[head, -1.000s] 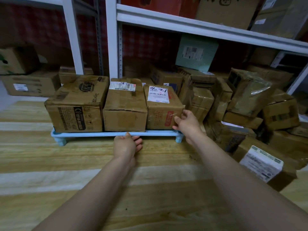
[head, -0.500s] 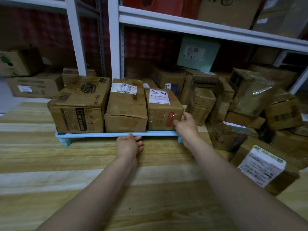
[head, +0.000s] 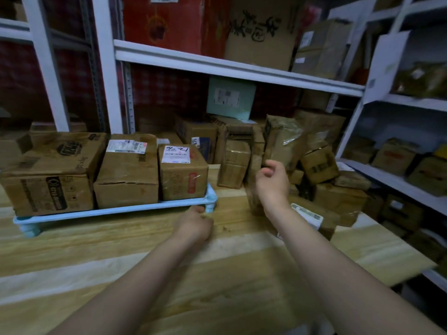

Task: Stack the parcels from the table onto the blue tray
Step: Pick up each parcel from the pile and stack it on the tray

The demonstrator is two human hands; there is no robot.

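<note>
We see the left hand [head: 193, 223] low over the pale wooden table [head: 217, 274], its back toward us. The fingers are curled under and hidden, so we cannot tell whether it is clenched or merely slack; nothing shows in it. Its thumb lies at the front right corner of the low light-blue plastic tray [head: 108, 212], beside the corner leg, and we cannot tell if they touch. The right hand [head: 272, 182] is raised to the right of the tray and apart from it, fingers loosely bent, thumb apart from them, holding nothing.

The tray carries three parcels in a row. At its left end we see a large brown cardboard box with black print [head: 48, 175], in the middle a brown cardboard box with a white shipping label [head: 128, 172], and at its right end a smaller taped brown box with a handwritten white label [head: 182, 172]. This last one is just behind the left hand.

Behind the right hand, toward the table's far right corner, lies a jumbled heap of brown cardboard parcels [head: 319, 165], several of them tilted. A flat brown parcel with a white label [head: 312, 218] lies near the table's right edge, partly hidden by the right forearm. Beyond, we see white metal shelving [head: 229, 68] with a pale green box [head: 231, 97] and, on the shelf above, a red carton [head: 164, 20]
</note>
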